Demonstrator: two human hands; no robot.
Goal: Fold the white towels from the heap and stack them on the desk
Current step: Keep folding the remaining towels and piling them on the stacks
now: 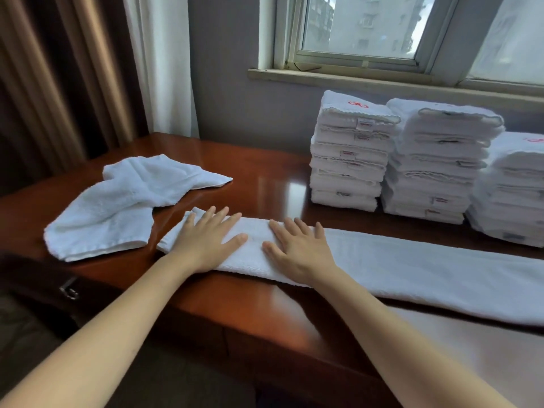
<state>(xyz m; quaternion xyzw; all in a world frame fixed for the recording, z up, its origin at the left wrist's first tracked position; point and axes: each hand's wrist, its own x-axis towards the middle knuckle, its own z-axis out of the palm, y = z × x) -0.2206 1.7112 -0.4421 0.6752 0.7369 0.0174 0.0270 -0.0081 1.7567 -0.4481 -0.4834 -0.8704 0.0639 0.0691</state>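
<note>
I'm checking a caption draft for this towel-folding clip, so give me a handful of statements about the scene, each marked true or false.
1. Both hands lie flat on the long folded towel. True: the left hand and right hand press it side by side, palms down.
2. The stacks of folded towels stand at the left end of the desk. False: they stand at the right, below the window.
3. A loose towel lies left of the hands. True.
4. The desk is white. False: it is glossy reddish-brown wood.
5. One hand grips a towel corner in the air. False: neither lifts anything.
</note>
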